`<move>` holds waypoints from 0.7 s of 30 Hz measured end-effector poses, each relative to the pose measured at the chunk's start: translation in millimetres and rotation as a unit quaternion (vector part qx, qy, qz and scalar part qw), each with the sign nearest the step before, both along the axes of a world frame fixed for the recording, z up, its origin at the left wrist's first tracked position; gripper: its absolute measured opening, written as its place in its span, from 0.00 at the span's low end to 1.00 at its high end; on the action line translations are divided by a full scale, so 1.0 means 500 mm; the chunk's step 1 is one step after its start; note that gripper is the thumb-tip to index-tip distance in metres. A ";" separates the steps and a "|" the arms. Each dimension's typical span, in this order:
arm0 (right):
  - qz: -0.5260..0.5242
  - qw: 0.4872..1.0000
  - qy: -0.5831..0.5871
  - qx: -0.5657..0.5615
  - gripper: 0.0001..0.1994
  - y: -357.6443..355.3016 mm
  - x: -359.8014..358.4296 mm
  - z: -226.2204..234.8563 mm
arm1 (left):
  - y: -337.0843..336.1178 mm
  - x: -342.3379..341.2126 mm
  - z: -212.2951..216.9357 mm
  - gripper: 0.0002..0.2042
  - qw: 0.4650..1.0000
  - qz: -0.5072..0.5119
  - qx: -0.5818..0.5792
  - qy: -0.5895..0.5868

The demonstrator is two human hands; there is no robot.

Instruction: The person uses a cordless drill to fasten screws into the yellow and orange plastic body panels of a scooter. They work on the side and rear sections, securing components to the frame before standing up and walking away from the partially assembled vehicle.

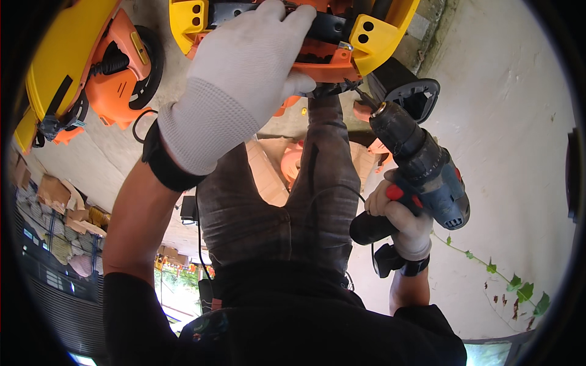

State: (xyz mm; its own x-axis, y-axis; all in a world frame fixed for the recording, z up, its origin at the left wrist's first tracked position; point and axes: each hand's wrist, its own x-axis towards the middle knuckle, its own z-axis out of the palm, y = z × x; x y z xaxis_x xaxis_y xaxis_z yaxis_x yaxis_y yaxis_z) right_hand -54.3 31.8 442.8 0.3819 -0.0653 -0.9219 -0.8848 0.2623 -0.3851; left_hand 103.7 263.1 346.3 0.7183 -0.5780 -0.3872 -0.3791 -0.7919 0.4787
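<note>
My right hand, in a pale glove, is wrapped round the grip of a dark blue and black cordless drill. The drill's bit points up and left, and its tip reaches the lower right corner of an orange and yellow plastic housing. Whether the tip touches a screw is too small to tell. My left hand, gloved in white, lies over the housing with its fingers curled across a black strip and its thumb at the lower orange edge. The hand covers the strip's left part.
On the left stands a similar yellow and orange machine with a black wheel. A black plastic piece lies right of the housing. Cardboard and orange parts lie on the floor around my legs. A leafy vine runs along the pale surface at right.
</note>
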 end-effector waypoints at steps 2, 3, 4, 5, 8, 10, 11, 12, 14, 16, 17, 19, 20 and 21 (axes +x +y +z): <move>0.028 0.999 -0.020 -0.038 0.23 0.011 -0.001 0.001 | -0.007 0.004 -0.019 0.36 0.998 -0.044 0.007 -0.046; 0.034 0.998 -0.025 -0.057 0.22 0.018 -0.004 0.003 | -0.014 0.008 -0.023 0.35 0.998 -0.053 0.030 -0.023; 0.039 0.996 -0.029 -0.077 0.22 0.026 -0.007 0.005 | -0.017 0.007 -0.029 0.35 0.998 -0.055 0.026 -0.033; 0.035 0.995 -0.030 -0.093 0.22 0.036 -0.008 0.008 | -0.020 0.005 -0.036 0.34 0.997 -0.057 0.022 -0.042; 0.031 0.989 -0.039 -0.140 0.16 0.068 -0.003 0.021 | -0.024 0.025 -0.023 0.30 0.998 -0.058 -0.005 -0.010; 0.061 0.980 -0.048 -0.184 0.12 0.084 -0.004 0.023 | -0.027 0.032 -0.023 0.30 0.998 -0.061 -0.019 -0.005; 0.076 0.974 -0.052 -0.206 0.09 0.092 -0.005 0.025 | -0.031 0.026 -0.041 0.32 0.998 -0.064 -0.021 -0.019; 0.098 0.965 -0.073 -0.232 0.10 0.098 -0.007 0.025 | -0.038 0.021 -0.055 0.34 0.997 -0.068 -0.027 -0.033; 0.144 0.941 -0.115 -0.283 0.10 0.110 -0.014 0.024 | -0.042 0.021 -0.070 0.34 0.995 -0.071 -0.055 -0.042; 0.149 0.937 -0.110 -0.297 0.10 0.120 -0.021 0.025 | -0.042 0.024 -0.076 0.34 0.994 -0.085 -0.041 -0.061; 0.155 0.934 -0.116 -0.300 0.10 0.125 -0.021 0.026 | -0.042 0.028 -0.073 0.34 0.993 -0.089 -0.044 -0.066; 0.154 0.929 -0.120 -0.314 0.09 0.138 -0.017 0.028 | -0.044 0.036 -0.073 0.33 0.991 -0.096 -0.053 -0.074; 0.148 0.927 -0.119 -0.323 0.09 0.147 -0.008 0.031 | -0.046 0.036 -0.076 0.33 0.991 -0.094 -0.061 -0.074; 0.143 0.925 -0.119 -0.331 0.08 0.155 -0.002 0.034 | -0.047 0.035 -0.079 0.33 0.991 -0.092 -0.067 -0.075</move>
